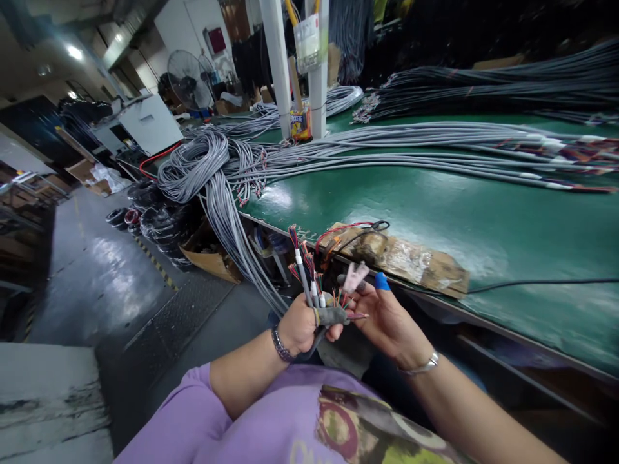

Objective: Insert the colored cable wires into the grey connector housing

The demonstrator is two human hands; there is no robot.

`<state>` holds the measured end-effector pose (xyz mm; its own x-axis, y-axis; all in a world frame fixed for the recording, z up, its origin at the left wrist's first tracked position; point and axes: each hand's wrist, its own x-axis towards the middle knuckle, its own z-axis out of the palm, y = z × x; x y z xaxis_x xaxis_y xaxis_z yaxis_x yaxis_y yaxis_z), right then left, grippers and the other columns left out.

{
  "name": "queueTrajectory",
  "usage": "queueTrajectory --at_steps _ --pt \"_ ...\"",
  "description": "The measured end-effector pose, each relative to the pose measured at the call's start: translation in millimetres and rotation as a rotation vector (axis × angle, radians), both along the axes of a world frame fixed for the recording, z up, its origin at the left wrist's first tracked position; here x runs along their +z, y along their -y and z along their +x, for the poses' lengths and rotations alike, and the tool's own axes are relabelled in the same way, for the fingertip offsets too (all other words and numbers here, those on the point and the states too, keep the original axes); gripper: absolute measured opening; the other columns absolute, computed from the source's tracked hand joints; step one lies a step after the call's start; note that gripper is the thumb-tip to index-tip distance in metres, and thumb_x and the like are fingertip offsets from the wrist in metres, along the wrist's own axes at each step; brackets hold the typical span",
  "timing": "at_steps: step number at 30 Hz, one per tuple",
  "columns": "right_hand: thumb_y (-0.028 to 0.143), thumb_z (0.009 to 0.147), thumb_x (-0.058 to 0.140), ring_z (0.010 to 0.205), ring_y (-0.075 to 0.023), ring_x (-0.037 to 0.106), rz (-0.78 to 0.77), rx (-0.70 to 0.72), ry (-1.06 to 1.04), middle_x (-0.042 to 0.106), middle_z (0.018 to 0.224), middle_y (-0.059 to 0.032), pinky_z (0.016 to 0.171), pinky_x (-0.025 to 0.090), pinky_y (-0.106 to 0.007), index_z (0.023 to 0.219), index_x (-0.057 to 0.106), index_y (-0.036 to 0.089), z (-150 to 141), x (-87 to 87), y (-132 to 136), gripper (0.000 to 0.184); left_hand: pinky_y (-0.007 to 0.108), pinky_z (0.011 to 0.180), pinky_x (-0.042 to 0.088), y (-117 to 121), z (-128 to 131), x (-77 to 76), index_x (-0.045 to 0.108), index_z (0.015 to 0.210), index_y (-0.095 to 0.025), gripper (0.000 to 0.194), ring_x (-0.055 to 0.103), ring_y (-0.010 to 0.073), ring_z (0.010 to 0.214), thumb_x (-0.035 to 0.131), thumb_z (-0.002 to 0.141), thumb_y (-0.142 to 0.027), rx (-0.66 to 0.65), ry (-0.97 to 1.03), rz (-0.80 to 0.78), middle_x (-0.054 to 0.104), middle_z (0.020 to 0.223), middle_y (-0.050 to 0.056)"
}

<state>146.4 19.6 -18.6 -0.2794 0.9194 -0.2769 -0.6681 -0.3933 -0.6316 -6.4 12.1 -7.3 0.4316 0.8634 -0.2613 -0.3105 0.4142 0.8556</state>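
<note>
Grey cables (300,277), several, ends bared to multicoloured wires (294,238). Location: before the person's torso, beside the near edge of the table (507,219), ends pointing upward. Left hand (300,324): grip closed around the cables; grey finger cover (331,316). Right hand (389,325): next to the wires, thumb raised in a blue cover (382,281); cannot tell whether its grip pinches a wire. Brown board (447,274), partly film-wrapped, along the table edge. Looped cable bundle (193,164), grey, at the table's left end.
</note>
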Motion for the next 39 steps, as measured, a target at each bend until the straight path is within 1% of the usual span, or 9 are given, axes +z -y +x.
queueTrajectory --at_steps 6,14,17,21,26,29,33,36,39 --pt "0.058 0.064 0.077 0.061 -0.0140 0.054 0.126 0.151 0.248 0.064 0.070 -0.0028 0.058 0.045 -0.026 0.079 0.071 0.019 14.4 0.2 22.3 0.043 0.022 0.044 0.039 13.5 -3.3 -0.8 0.060 0.053 -0.012 0.042 0.049 0.0091 0.041 0.077 0.065 -0.049 0.085 -0.136 0.123 0.057 0.048 0.003" --pt "0.048 0.081 0.066 0.066 -0.0185 0.060 0.540 0.304 0.717 0.068 0.069 -0.0036 0.067 0.047 -0.031 0.074 0.068 0.019 17.7 19.4 18.9 0.030 0.024 0.051 0.047 17.7 -3.9 4.9 0.064 0.052 -0.011 0.046 0.054 0.0118 0.047 0.075 0.064 -0.055 -0.190 -0.348 0.146 0.060 0.050 0.005" --pt "0.049 0.082 0.063 0.072 -0.0196 0.059 0.672 0.245 0.879 0.068 0.076 -0.0047 0.071 0.047 -0.032 0.074 0.068 0.019 21.5 18.3 15.2 0.031 0.024 0.051 0.048 16.6 -3.9 2.5 0.064 0.052 -0.011 0.047 0.055 0.0120 0.047 0.076 0.062 -0.054 -0.200 -0.334 0.106 0.061 0.050 0.006" --pt "0.059 0.079 0.061 0.067 -0.0174 0.056 0.470 0.083 0.845 0.066 0.074 -0.0043 0.064 0.047 -0.030 0.081 0.067 0.019 21.6 7.7 16.6 0.040 0.023 0.049 0.047 16.0 -2.3 -1.6 0.063 0.056 -0.011 0.047 0.054 0.0111 0.045 0.075 0.065 -0.055 -0.011 -0.285 0.122 0.061 0.051 0.006" --pt "0.060 0.073 0.068 0.055 -0.0136 0.051 0.216 0.085 0.583 0.058 0.059 -0.0002 0.053 0.042 -0.027 0.077 0.059 0.019 7.1 2.9 30.9 0.042 0.025 0.052 0.049 16.0 0.8 -1.1 0.063 0.054 -0.011 0.050 0.055 0.0116 0.046 0.073 0.066 -0.059 0.103 -0.256 0.149 0.062 0.053 0.006" --pt "0.057 0.077 0.066 0.055 -0.0158 0.055 0.224 0.094 0.509 0.061 0.056 -0.0008 0.054 0.042 -0.028 0.076 0.055 0.021 -0.5 7.2 35.3 0.037 0.025 0.052 0.048 15.8 -0.1 0.5 0.064 0.053 -0.012 0.049 0.054 0.0116 0.045 0.072 0.066 -0.058 0.032 -0.275 0.154 0.062 0.052 0.006" --pt "0.054 0.078 0.065 0.052 -0.0165 0.057 0.372 0.171 0.597 0.064 0.056 -0.0013 0.056 0.045 -0.030 0.074 0.057 0.022 -0.2 13.7 30.9 0.034 0.025 0.052 0.048 16.2 -3.9 2.9 0.064 0.052 -0.012 0.047 0.053 0.0115 0.044 0.076 0.061 -0.056 -0.090 -0.298 0.134 0.061 0.049 0.006" --pt "0.054 0.079 0.064 0.054 -0.0163 0.056 0.419 0.144 0.673 0.065 0.058 -0.0021 0.056 0.044 -0.029 0.071 0.057 0.022 1.3 15.7 27.0 0.034 0.025 0.052 0.048 17.3 -5.4 1.4 0.067 0.055 -0.011 0.046 0.055 0.0119 0.046 0.075 0.064 -0.056 -0.011 -0.286 0.149 0.062 0.051 0.006" --pt "0.057 0.078 0.064 0.054 -0.0152 0.052 0.347 0.113 0.682 0.064 0.059 -0.0020 0.055 0.042 -0.028 0.071 0.058 0.022 -0.4 14.0 26.9 0.036 0.024 0.052 0.048 18.5 -5.0 -4.9 0.068 0.058 -0.011 0.044 0.056 0.0118 0.047 0.074 0.068 -0.054 0.094 -0.239 0.168 0.064 0.053 0.006"
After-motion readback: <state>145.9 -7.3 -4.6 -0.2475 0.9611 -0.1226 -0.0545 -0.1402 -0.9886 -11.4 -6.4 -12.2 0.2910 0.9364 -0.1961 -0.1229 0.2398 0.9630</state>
